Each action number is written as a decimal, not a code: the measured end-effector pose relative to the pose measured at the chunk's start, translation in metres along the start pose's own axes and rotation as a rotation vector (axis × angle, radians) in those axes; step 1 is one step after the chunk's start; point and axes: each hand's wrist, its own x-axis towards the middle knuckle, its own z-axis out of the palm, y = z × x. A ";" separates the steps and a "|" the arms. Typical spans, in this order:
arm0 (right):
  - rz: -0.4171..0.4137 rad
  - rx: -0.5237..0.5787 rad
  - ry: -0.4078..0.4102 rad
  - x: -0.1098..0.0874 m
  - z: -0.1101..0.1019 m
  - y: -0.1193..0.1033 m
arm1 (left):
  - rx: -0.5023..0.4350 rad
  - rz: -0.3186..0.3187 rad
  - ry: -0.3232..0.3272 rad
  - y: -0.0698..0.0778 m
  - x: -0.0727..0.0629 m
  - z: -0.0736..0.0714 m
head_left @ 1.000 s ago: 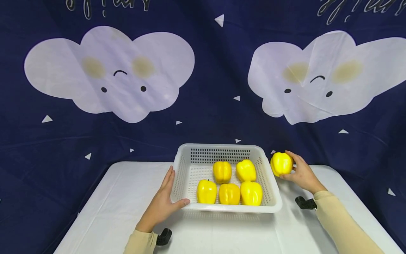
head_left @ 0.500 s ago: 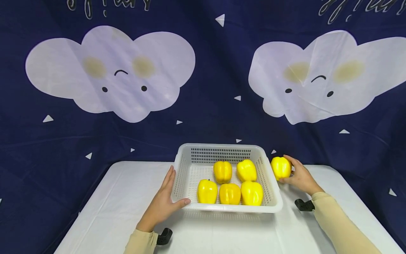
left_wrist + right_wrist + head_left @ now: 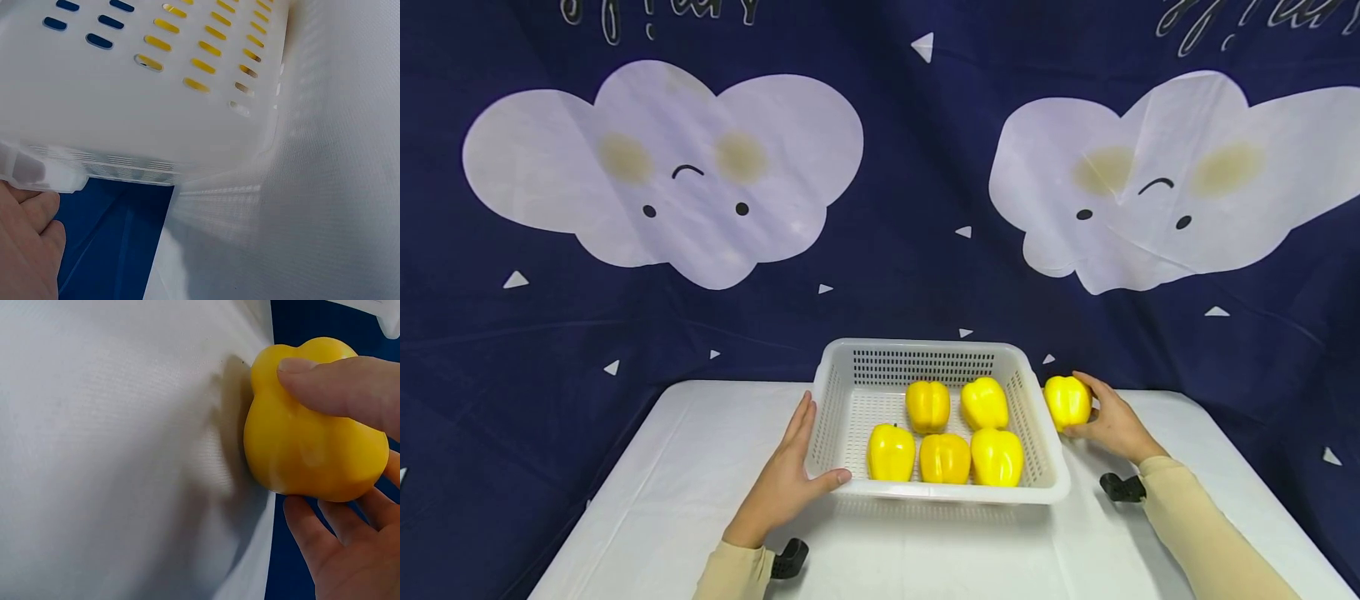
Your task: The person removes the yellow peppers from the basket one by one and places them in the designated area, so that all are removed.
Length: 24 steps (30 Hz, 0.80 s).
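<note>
The right hand (image 3: 1112, 425) grips a glossy yellow bell pepper (image 3: 1067, 403) between thumb and fingers, just outside the right wall of a white perforated plastic basket (image 3: 940, 492). The left hand (image 3: 778, 479) rests, fingers straight, along the basket's left end. Inside sit five similar yellow peppers (image 3: 945, 459). Whether the held pepper touches the white-covered tabletop (image 3: 925, 554) is hard to tell; a loosened grip could let its rounded body roll off the nearby far edge.

No readable words
On the dark-blue backdrop (image 3: 917, 175) behind the white basket (image 3: 940, 493), a cropped line of script (image 3: 679, 7) stands high to the basket's left, and a second line (image 3: 1273, 15) high to its right.
</note>
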 end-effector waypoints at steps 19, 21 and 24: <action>-0.001 0.018 -0.030 -0.001 0.001 0.000 | 0.004 0.010 0.002 0.000 0.000 0.000; -0.009 0.012 -0.029 0.000 0.002 0.001 | 0.001 0.010 0.001 0.000 0.000 0.000; -0.014 0.007 -0.030 0.000 0.003 0.001 | -0.002 0.007 -0.001 0.000 0.000 0.000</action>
